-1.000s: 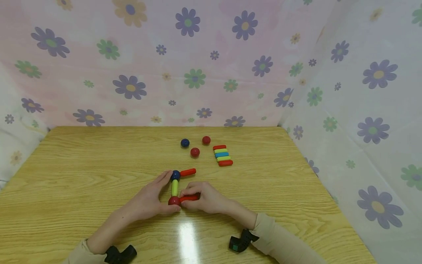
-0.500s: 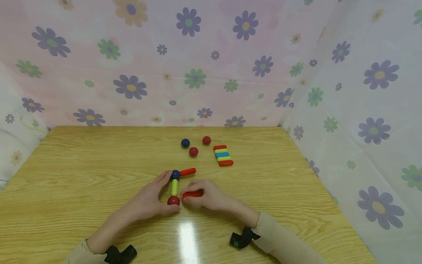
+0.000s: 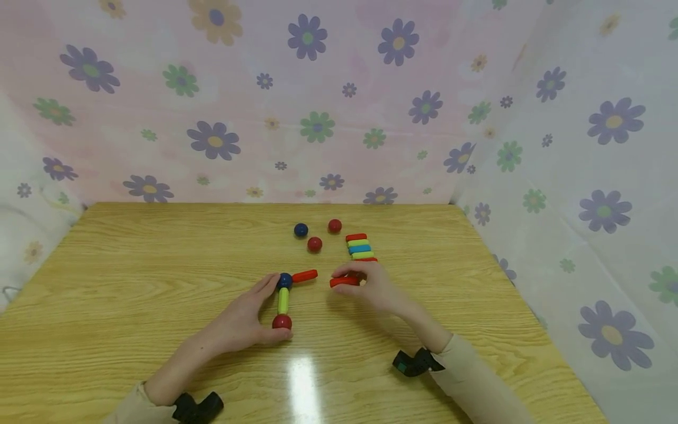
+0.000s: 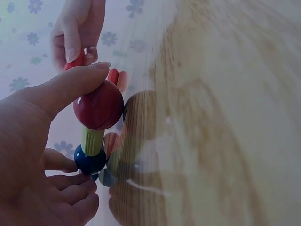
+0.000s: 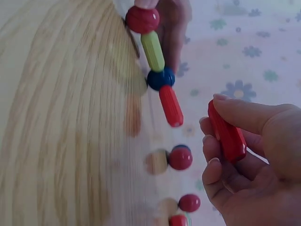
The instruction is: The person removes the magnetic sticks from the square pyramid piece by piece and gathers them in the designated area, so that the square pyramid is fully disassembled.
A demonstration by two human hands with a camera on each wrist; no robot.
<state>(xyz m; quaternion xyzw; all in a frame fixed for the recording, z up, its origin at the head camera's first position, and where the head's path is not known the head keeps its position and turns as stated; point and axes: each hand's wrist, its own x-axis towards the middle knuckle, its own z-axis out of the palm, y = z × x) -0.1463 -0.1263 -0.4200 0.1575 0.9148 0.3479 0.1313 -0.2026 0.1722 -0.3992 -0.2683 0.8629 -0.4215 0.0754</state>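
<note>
My left hand [image 3: 235, 324] holds a toy building piece on the table between thumb and fingers. Its red ball [image 3: 282, 321] is at the thumb, and its dark blue ball [image 3: 285, 281] is by the fingertips. A yellow-green rod [image 3: 283, 301] joins the balls, while a red rod [image 3: 305, 275] sticks out rightward from the blue one. To the right, my right hand [image 3: 378, 290] pinches a separate loose red rod [image 5: 226, 134] between thumb and fingers, apart from the joined piece. In the left wrist view, the left thumb [image 4: 77, 84] lies against the red ball.
Farther back lie a loose blue ball [image 3: 301, 230] and two red balls, one nearer [image 3: 315, 244] and one farther [image 3: 335, 225]. Beside them is a row of several coloured rods [image 3: 360, 249], its near end close to the right hand. Flowered cloth [image 3: 318, 159] hangs behind the wooden table [image 3: 159, 253].
My right hand has pulled the red rod off the red ball and carried it away to the right and back, towards the rod row. The left hand stays on the joined piece.
</note>
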